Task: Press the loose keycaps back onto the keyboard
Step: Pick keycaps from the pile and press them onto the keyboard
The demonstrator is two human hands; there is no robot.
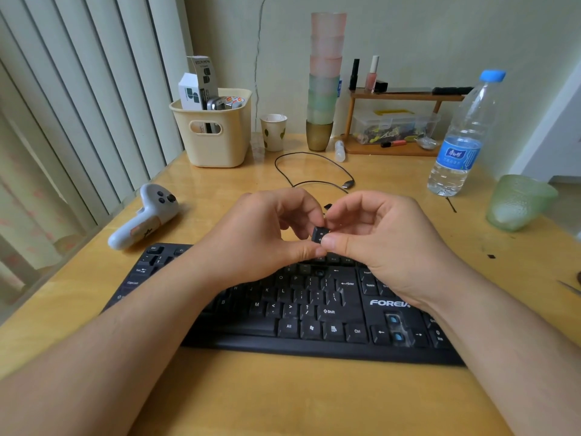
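One keyboard, one loose keycap, two hands — left hand, right hand — one water bottle, one basket, one paper cup.

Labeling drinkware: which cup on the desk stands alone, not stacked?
The white paper cup with green leaf prints, standing between the cream basket and the stacked cup tower.

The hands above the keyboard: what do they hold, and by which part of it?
One black keycap, marked = and +. The right hand pinches its edges between thumb and fingers; the left hand's thumb and fingers pinch its left side. It is above the keyboard, not seated.
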